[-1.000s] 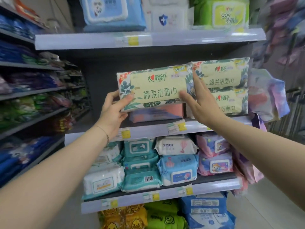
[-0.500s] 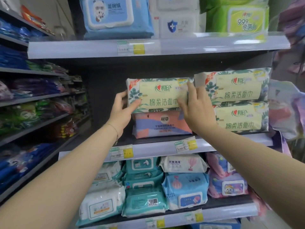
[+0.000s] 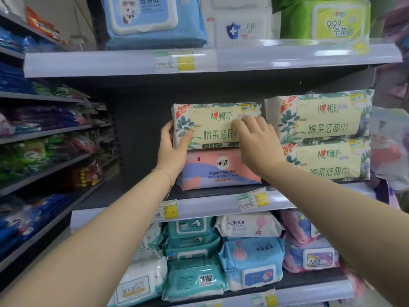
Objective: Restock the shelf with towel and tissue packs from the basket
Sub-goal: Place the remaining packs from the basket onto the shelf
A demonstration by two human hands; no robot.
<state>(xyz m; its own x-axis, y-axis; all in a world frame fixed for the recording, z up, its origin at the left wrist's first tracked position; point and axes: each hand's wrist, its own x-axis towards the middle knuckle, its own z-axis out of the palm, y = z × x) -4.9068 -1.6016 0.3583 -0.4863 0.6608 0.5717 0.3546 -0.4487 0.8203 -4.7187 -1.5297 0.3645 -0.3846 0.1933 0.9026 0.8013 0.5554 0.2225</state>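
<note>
I pushed the soft green pack (image 3: pixel 215 126) back onto the pink pack (image 3: pixel 218 170); my left hand (image 3: pixel 174 147) grips its end, my right hand (image 3: pixel 257 142) lies flat on it.

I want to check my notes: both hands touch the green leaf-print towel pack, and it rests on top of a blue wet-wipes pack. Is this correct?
Not quite. The head view shows the left hand and right hand on the green leaf-print towel pack, but it rests on a pink and lavender cotton soft towel pack.

Left of the green pack (image 3: pixel 215 125) stacked on the pink pack (image 3: pixel 218 171), your shelf (image 3: pixel 124 189) lies bare to the back panel. On the right, two stacked packs (image 3: pixel 321 138) block passage. Above the green pack, a dark gap remains beneath the upper shelf (image 3: pixel 110 65).
</note>
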